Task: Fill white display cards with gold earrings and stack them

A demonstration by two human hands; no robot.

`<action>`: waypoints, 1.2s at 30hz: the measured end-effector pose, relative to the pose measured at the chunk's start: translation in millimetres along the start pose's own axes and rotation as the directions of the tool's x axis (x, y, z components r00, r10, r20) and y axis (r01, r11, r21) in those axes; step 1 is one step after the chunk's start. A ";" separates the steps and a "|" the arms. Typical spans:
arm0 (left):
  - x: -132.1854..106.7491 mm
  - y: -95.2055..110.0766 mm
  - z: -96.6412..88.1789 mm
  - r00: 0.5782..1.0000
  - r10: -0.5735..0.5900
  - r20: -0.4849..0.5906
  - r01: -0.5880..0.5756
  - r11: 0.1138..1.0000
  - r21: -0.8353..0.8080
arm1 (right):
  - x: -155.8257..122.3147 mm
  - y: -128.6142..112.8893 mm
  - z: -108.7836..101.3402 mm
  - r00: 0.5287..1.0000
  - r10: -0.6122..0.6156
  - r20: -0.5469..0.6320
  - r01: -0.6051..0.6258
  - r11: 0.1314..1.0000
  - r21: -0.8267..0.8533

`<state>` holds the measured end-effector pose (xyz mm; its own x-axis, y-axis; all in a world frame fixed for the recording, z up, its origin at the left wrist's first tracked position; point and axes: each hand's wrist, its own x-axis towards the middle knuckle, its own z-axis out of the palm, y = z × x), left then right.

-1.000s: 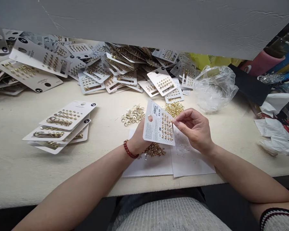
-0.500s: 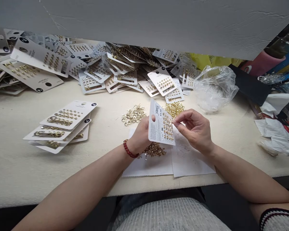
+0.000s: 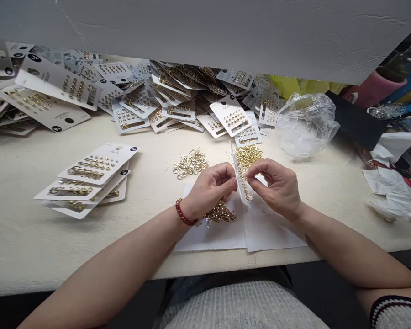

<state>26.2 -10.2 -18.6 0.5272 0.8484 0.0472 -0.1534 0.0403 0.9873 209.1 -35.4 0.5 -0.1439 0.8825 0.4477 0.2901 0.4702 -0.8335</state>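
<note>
A white earring card [image 3: 239,171] stands nearly edge-on between my hands, rows of small gold earring backs along its right face. My left hand [image 3: 210,187], a red bead bracelet at its wrist, is closed with thumb and forefinger at the card's left face. On the other side my right hand [image 3: 276,183] pinches thumb and forefinger against the row of backs; what lies in the pinch is too small to make out. Below the left hand is a heap of small gold pieces [image 3: 222,212] on white paper [image 3: 274,228]. Gold hoops [image 3: 190,163] and gold rings [image 3: 248,155] lie behind.
A stack of filled earring cards [image 3: 92,164] lies at the left. Many more cards [image 3: 137,100] are piled along the back under a grey panel [image 3: 205,36]. To the right are a clear plastic bag [image 3: 306,128], a black card [image 3: 354,119] and crumpled tissues [image 3: 393,196].
The card has turned from showing its printed back to nearly edge-on. My left hand's fingers have come round to its left face; the right hand stays almost in place, pinching.
</note>
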 end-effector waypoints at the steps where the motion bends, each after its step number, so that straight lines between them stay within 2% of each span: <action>1: -0.1 -0.5 0.1 1.000 -0.012 -0.005 0.012 1.000 -0.018 | 0.2 -0.3 -0.1 1.000 -0.010 0.005 0.010 1.000 -0.011; 5: 0.8 1.2 2.0 1.000 -0.005 -0.026 0.002 0.992 -0.129 | 3.0 -1.9 -5.2 0.998 -0.058 0.023 0.059 0.997 -0.045; 7: 1.5 3.1 1.8 0.997 0.009 -0.078 -0.021 0.988 -0.151 | 6.1 -2.1 -11.4 0.997 -0.078 0.029 0.081 0.991 -0.105; 9: 1.8 4.7 0.1 0.993 -0.003 -0.121 -0.013 0.991 -0.133 | 9.6 -1.3 -19.2 0.992 -0.085 0.094 0.102 0.974 -0.201; 10: 1.8 5.2 -1.1 0.992 -0.012 -0.126 -0.002 0.994 -0.109 | 10.9 -0.7 -23.0 0.982 -0.082 0.173 0.124 0.960 -0.250; 12: 1.4 5.5 -3.6 0.993 -0.027 -0.111 0.021 0.998 -0.056 | 11.9 0.7 -29.2 0.920 -0.048 0.390 0.188 0.925 -0.330; 14: 0.6 5.0 -5.4 0.994 -0.035 -0.101 0.034 0.999 -0.016 | 10.4 1.5 -33.1 0.839 0.021 0.544 0.242 0.881 -0.407; 17: -0.8 4.1 -6.0 0.993 -0.047 -0.112 0.048 0.999 0.011 | 6.7 1.0 -35.9 0.763 0.152 0.628 0.271 0.807 -0.525; 19: -1.6 4.7 -5.4 0.990 -0.045 -0.130 0.049 0.998 0.028 | 6.1 -0.3 -37.3 0.748 0.182 0.638 0.281 0.784 -0.553; 21: -2.1 7.0 -4.3 0.989 -0.030 -0.142 0.038 0.998 0.054 | 7.7 -2.4 -38.5 0.782 0.128 0.610 0.270 0.812 -0.517; 25: -3.0 13.4 0.0 0.982 0.072 -0.177 -0.032 0.976 0.217 | 11.0 -8.6 -34.0 0.902 -0.059 0.428 0.217 0.919 -0.330; 27: -3.5 14.5 2.8 0.966 0.164 -0.198 -0.076 0.918 0.390 | 9.5 -10.5 -27.0 0.931 -0.120 0.346 0.230 0.927 -0.297; 29: -4.2 13.2 5.1 0.945 0.282 -0.164 -0.138 0.802 0.581 | 6.0 -9.9 -18.8 0.948 -0.150 0.280 0.236 0.923 -0.305; 32: -5.0 10.0 4.4 0.918 0.395 -0.025 -0.243 0.611 0.753 | 2.1 -4.7 -10.9 0.984 -0.080 0.157 0.120 0.957 -0.263; 34: -4.6 10.2 -0.9 0.919 0.394 0.030 -0.267 0.563 0.782 | 2.9 -0.3 -10.4 0.998 0.017 0.056 -0.006 0.981 -0.193; 36: -2.8 13.8 -11.3 0.922 0.387 0.005 -0.240 0.561 0.792 | 5.9 3.6 -12.4 0.995 0.085 -0.054 -0.091 0.989 -0.118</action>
<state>13.2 -6.0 -6.8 0.4311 0.7952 0.4263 0.4494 -0.5989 0.6628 221.0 -28.6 4.1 -0.0675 0.9175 0.3920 0.4113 0.3836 -0.8269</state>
